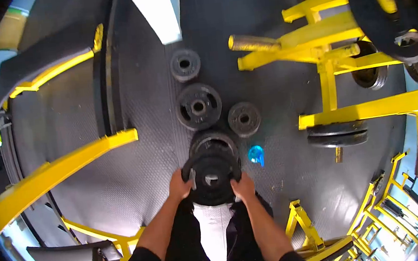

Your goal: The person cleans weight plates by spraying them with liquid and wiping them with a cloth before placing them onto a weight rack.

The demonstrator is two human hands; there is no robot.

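Between my two hands is a black weight plate [213, 193] with a centre hole, held in front of my legs. My left hand [180, 184] is closed round its left edge, and my right hand [243, 186] grips the right edge. Just beyond it, another weight plate [213, 141] shows on the floor, partly hidden by the held one. Farther out lie a plate with slots [212, 114], a smaller grey plate [186, 75] and another small plate [245, 130] to the right.
A blue bottle-like object [256, 154] is on the rubber floor [149, 86], right of the held plate. Yellow racks [325, 79] carrying plates stand on the right. At left are a yellow-framed machine [67, 172] and a padded bench [70, 254].
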